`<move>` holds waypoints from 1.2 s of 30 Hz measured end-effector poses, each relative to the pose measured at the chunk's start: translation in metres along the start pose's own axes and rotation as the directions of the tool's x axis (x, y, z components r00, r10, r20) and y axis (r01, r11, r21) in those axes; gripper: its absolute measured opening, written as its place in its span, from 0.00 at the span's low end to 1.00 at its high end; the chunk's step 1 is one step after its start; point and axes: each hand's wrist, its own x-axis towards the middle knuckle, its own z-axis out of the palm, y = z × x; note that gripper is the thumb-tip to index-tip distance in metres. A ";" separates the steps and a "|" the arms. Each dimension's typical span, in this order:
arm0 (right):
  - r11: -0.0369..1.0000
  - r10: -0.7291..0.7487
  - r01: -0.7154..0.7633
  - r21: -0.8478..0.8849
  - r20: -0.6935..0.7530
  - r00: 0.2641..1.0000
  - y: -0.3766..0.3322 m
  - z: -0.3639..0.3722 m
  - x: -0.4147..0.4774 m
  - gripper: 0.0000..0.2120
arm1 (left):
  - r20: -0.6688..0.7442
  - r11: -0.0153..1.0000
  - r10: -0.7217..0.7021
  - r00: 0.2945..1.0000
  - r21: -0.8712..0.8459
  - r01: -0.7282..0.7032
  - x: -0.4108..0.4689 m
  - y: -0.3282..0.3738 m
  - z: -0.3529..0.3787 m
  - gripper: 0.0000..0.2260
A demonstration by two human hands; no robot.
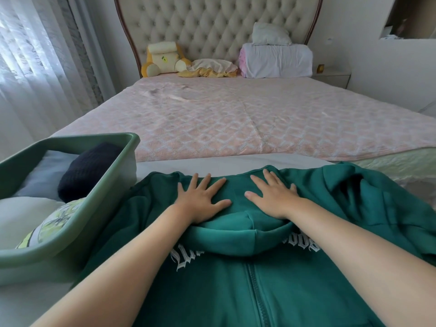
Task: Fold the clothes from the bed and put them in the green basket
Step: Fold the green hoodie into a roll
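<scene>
One green hoodie point(212, 291) lies spread front-up on the near edge of the bed point(236, 119), just beside the basket and not in it. One zipper point(256, 293) runs down its middle and one line of white lettering point(186, 257) crosses the chest, partly covered by the hood. The hood is laid flat, pointing away from the person.

Two bare forearms reach over the hoodie. The left hand point(203, 199) and the right hand point(273, 199) both press flat on the hood, side by side but not touching. Each grip is released, the fingers straight and spread, grasping nothing.

To the left, one green basket point(70, 234) stands on the bed, its wall touching the hoodie's sleeve. Four pieces show inside it: one dark knitted piece point(89, 171), one pale blue folded piece point(44, 171), one white piece point(23, 213) and one piece with a yellow-green print point(56, 220).

Beyond the hands comes a strip of white sheet point(212, 165), then one pink quilted cover over the mattress.

At the far end, against one tufted headboard point(212, 24), sit one yellow and cream plush toy point(162, 60), one crumpled cream and yellow cloth point(210, 68), and one white and pink roll of bedding point(276, 60) with one white pillow point(271, 34) on top. One sheer curtain point(35, 55) hangs at the left.
</scene>
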 end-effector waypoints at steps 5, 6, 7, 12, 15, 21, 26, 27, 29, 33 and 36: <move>0.999 -0.050 0.049 -0.008 -0.033 0.998 0.016 0.006 -0.001 0.37 | -0.051 1.000 0.020 0.999 0.012 -0.019 -0.001 -0.002 0.001 0.35; 0.998 -0.061 0.060 -0.022 -0.046 0.997 0.016 0.007 -0.001 0.36 | -0.095 0.998 0.043 0.995 0.047 -0.039 -0.002 0.000 0.000 0.35; 0.996 -0.069 0.066 -0.054 -0.057 0.996 0.015 0.008 -0.002 0.36 | -0.170 0.993 0.099 0.980 0.087 -0.085 -0.005 0.002 -0.002 0.33; 0.965 -0.224 0.191 -0.182 -0.184 0.957 0.006 -0.005 -0.017 0.29 | -0.287 0.911 0.334 0.898 -0.147 -0.386 -0.035 0.031 -0.025 0.07; 0.934 -0.343 0.357 -0.012 -0.303 0.889 -0.005 -0.008 -0.035 0.20 | -0.075 0.940 0.321 0.944 -0.096 -0.327 -0.054 0.046 -0.025 0.16; 0.947 -0.301 0.311 0.084 -0.109 0.947 -0.023 0.013 -0.081 0.25 | 0.183 0.941 0.337 0.923 -0.073 -0.329 -0.096 0.049 -0.024 0.56; 0.991 -0.112 0.113 0.074 -0.013 0.994 -0.028 0.024 -0.097 0.38 | 0.275 0.960 0.275 0.921 -0.133 -0.247 -0.111 0.042 -0.015 0.55; 0.995 -0.061 0.059 0.077 0.014 0.998 -0.029 0.023 -0.097 0.41 | 0.278 0.960 0.245 0.929 -0.200 -0.194 -0.109 0.038 -0.018 0.47; 0.996 -0.019 0.015 0.084 0.048 0.999 -0.029 0.023 -0.095 0.43 | 0.258 0.987 0.119 0.959 -0.135 -0.086 -0.105 0.031 -0.022 0.36; 0.997 -0.022 0.020 0.078 0.027 0.999 -0.021 0.023 -0.086 0.40 | 0.282 1.000 -0.010 0.959 -0.006 0.012 -0.095 0.024 -0.008 0.42; 0.998 -0.016 0.015 0.064 0.014 1.000 -0.010 0.018 -0.072 0.40 | 0.168 0.999 0.005 0.986 -0.043 0.002 -0.080 0.029 -0.001 0.41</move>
